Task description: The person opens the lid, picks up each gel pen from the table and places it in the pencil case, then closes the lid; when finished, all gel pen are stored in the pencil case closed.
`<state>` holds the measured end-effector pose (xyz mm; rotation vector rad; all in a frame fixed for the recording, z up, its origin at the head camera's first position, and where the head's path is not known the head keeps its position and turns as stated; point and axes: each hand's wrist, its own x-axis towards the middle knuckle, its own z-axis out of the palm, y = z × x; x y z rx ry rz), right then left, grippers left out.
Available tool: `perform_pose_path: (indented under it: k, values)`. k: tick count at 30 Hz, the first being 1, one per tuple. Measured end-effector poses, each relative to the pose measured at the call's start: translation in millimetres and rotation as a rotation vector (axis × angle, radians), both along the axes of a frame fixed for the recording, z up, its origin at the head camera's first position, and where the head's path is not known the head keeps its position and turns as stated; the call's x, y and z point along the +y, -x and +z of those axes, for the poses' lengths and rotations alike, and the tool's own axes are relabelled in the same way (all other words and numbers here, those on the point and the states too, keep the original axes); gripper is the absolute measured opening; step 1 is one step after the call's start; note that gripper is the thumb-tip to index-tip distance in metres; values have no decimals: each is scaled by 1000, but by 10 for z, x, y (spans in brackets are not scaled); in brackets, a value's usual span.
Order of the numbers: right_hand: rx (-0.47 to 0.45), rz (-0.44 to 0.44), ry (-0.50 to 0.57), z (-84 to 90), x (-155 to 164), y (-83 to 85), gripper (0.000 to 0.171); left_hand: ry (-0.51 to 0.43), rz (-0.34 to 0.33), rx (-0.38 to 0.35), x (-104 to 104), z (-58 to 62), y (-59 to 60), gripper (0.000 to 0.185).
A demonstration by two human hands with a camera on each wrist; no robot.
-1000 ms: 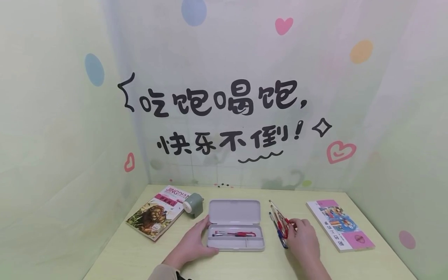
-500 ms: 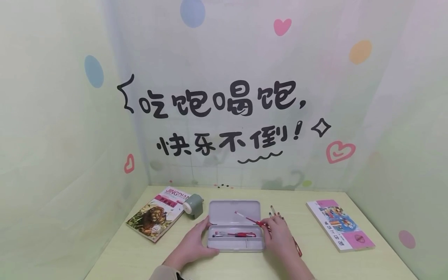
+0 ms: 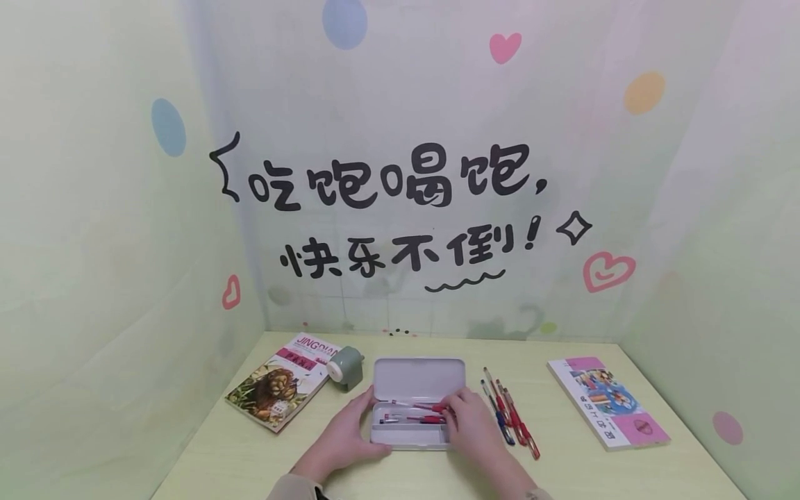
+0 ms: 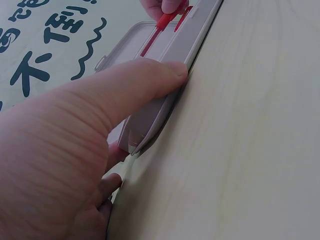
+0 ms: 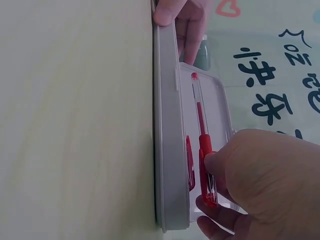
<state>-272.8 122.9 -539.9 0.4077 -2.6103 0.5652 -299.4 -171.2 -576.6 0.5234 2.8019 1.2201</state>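
An open pale lilac pencil case [image 3: 409,437] lies on the table with its lid tipped back. My left hand [image 3: 350,434] grips its left end, thumb along the front wall and fingers round the far side. Over the case's back compartment, my right hand [image 3: 478,430] pinches a clear-barrelled red pen [image 5: 204,142] near its capped end. That pen runs roughly level along the case, its free end pointing left. Below it, red pens [image 3: 425,419] lie inside the long compartment. To the right of the case, several red and blue pens [image 3: 514,417] lie in a loose bundle on the table.
A grey-green pencil sharpener [image 3: 347,368] stands behind my left hand, beside a book with a lion-like animal on its cover [image 3: 278,385]. At the right lies a pink and white book [image 3: 606,403]. Printed cloth walls [image 3: 400,305] enclose the table's back and sides.
My right hand has picked a red pen from the bundle and carried it left over the case, lowering it to the back compartment. My left hand stays on the case.
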Motion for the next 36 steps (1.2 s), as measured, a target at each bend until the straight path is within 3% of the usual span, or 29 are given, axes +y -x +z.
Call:
perform_pose_path:
  k: [5,16,22,28,36]
  values:
    - [-39,0,9,17,-76,-30,3,2,1,6,8,8,-13,136]
    - [-7,-7,-36,-36,-138,27,10,3,4,-8,10,23,-8,137]
    - [-70,-20,-43,-30,-149,33,9,-1,-1,-3,13,21,-15,136]
    - [-108,-16,-6,-8,-138,5,8,4,-5,19,15,13,-20,136]
    - [-90,-43,65,-64,-9,31,6,1,-1,8,21,34,-34,136]
